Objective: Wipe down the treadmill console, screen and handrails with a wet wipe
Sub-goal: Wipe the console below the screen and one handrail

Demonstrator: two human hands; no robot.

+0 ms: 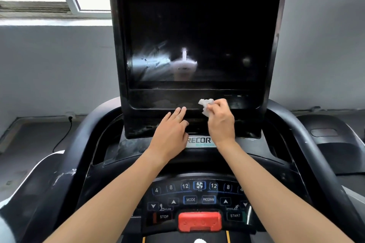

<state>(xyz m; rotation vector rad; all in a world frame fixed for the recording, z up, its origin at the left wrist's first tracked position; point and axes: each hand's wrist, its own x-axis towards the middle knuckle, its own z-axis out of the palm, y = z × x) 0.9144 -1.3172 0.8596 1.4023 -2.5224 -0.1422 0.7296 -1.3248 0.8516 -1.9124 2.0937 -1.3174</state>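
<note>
The console (158, 98) runs out past the upper edge of the frame. At centre, the left hand (169, 134) covers the start of the brand label (199, 140), and the label's smaller line is too blurred to read. The right hand (221, 120) hides part of the wet wipe (205, 103). A white shape (199, 241) at bottom centre is cut by the lower edge

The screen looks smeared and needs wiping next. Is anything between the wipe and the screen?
Nothing visible. The right hand pinches the wet wipe at the panel just under the screen; the left hand lies lower left, off that path.
</note>
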